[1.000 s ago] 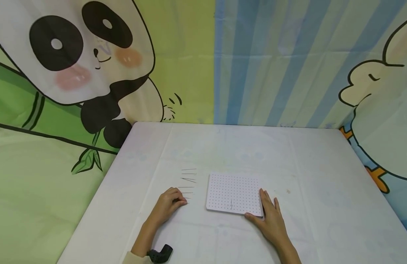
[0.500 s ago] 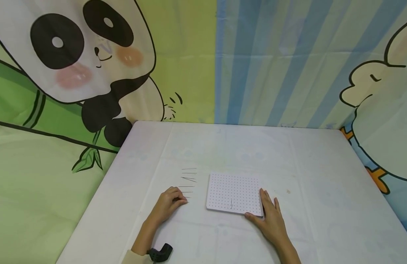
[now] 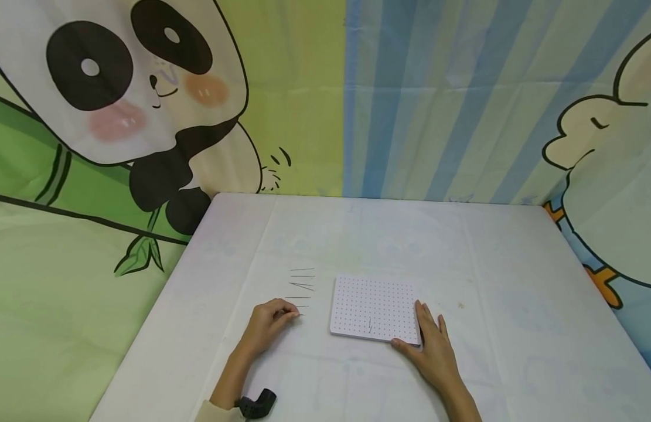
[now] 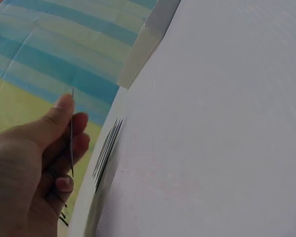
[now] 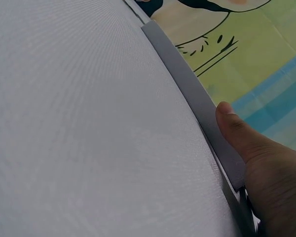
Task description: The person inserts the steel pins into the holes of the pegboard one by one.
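Note:
My left hand (image 3: 272, 323) pinches a thin dark needle (image 4: 72, 148) between thumb and fingers, just above the table in the left wrist view. Several more needles (image 3: 302, 276) lie in a loose row beyond it, two of them crossing at a slant. To the right is a flat white board (image 3: 375, 296) with a grid of small holes. One needle (image 3: 370, 325) stands in the board near its front edge. My right hand (image 3: 436, 354) rests at the board's near right corner, thumb along the front edge and straight fingers along the right side.
The white-covered table (image 3: 388, 240) reaches back to a curtain (image 3: 293, 105) printed with a panda and stripes. A black strap device (image 3: 258, 405) sits at the left wrist.
My left fingertips have risen slightly from the table with the pinched needle. The right hand and the board have stayed in place.

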Tool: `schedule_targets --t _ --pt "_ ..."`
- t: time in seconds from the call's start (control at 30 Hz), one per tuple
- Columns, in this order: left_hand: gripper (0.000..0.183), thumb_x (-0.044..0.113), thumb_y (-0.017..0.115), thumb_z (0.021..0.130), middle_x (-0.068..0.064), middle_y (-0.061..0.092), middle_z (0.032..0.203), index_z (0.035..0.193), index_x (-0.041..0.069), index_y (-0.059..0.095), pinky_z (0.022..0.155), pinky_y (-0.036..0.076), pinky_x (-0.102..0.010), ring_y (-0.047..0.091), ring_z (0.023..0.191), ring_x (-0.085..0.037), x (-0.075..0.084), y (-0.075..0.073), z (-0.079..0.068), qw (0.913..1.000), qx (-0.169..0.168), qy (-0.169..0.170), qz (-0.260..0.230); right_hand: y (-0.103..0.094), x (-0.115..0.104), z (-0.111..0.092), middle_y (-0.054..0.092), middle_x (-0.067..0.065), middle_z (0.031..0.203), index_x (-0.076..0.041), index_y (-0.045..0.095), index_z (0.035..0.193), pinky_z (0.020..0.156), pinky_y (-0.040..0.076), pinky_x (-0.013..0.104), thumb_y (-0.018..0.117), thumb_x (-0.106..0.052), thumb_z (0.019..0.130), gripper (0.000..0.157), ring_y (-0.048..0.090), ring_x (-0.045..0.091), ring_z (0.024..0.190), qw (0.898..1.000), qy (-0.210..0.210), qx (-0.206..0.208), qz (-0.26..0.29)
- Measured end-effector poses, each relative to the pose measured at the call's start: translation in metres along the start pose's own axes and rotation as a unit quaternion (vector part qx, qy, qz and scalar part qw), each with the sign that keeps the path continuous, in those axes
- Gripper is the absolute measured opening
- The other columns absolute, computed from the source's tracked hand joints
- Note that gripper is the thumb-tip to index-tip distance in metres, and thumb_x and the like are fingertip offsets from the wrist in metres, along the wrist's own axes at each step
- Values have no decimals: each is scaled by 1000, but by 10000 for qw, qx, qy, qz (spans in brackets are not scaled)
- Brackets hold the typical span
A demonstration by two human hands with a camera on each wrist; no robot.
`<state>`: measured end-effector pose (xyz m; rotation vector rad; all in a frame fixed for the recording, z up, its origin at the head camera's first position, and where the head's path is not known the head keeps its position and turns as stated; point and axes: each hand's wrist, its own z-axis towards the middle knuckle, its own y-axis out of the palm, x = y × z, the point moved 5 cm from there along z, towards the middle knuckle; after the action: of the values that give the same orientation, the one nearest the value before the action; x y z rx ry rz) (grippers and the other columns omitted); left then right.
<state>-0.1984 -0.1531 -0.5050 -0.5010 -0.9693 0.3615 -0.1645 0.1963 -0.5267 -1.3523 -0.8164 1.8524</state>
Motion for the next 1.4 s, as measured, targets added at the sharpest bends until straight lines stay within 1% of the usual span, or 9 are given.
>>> schedule_targets --t 0.1,0.2,0.33,0.4,0.67,0.8,0.97,1.17,1.4 --pt "7 15 71 81 11 64 77 85 21 69 53 43 -19 51 63 -4 7 1 5 9989 206 -110 -400 -1 0 1 33 22 142 7 27 141 111 3 44 70 -57 71 103 26 35 132 10000 -28 14 -20" --pt "14 3 70 80 0 64 76 92 10 70 54 43 -21 52 64 -12 25 1 14 9950 332 30 -937 -1 0 1 32 21 143 7 27 141 111 2 45 70 -57 71 104 26 35 133 10000 -19 -12 -5" --pt "16 -8 65 80 -12 64 80 95 -4 68 57 46 -23 54 66 -20 57 4 30 9883 199 232 -1495 0 0 1 31 20 144 6 26 141 111 2 45 69 -57 71 104 25 35 133 10000 11 -37 20" --pt "10 -8 65 81 -13 64 81 90 -4 68 58 47 -22 56 68 -19 67 10 36 9854 132 270 -1673 0 0 0 32 21 143 7 26 141 111 2 45 70 -56 72 103 26 36 133 10000 16 -40 37" --pt "7 -10 67 78 -16 65 80 84 -6 66 68 52 -25 63 75 -20 88 43 53 9712 381 321 -2328 -1 0 -1 32 21 143 6 26 141 111 3 46 69 -57 72 103 26 36 132 10000 -26 -11 70" --pt "8 -9 67 78 -17 66 80 85 -7 64 67 54 -30 66 74 -23 93 63 55 9632 400 32 -2657 -2 0 0 33 21 142 6 27 141 111 4 45 70 -57 72 103 27 35 132 10000 -68 23 69" --pt "8 -6 66 81 -19 66 82 88 -7 61 66 55 -32 67 76 -27 93 85 52 9546 136 -265 -2965 -1 1 0 34 20 143 3 26 142 111 3 44 69 -58 72 102 26 34 133 10000 -66 -17 64" --pt "8 -8 65 81 -20 66 82 87 -8 60 68 55 -32 67 77 -27 96 99 51 9584 -79 46 -2854 -2 2 0 34 21 142 3 27 142 111 3 44 70 -56 72 102 27 36 132 9999 -114 17 87" --pt "8 -6 67 79 -17 67 81 85 -6 61 67 55 -29 67 76 -26 99 103 49 9686 -219 148 -2474 -2 3 0 34 21 142 4 27 142 111 2 43 70 -56 72 102 27 36 132 9999 -108 1 126"
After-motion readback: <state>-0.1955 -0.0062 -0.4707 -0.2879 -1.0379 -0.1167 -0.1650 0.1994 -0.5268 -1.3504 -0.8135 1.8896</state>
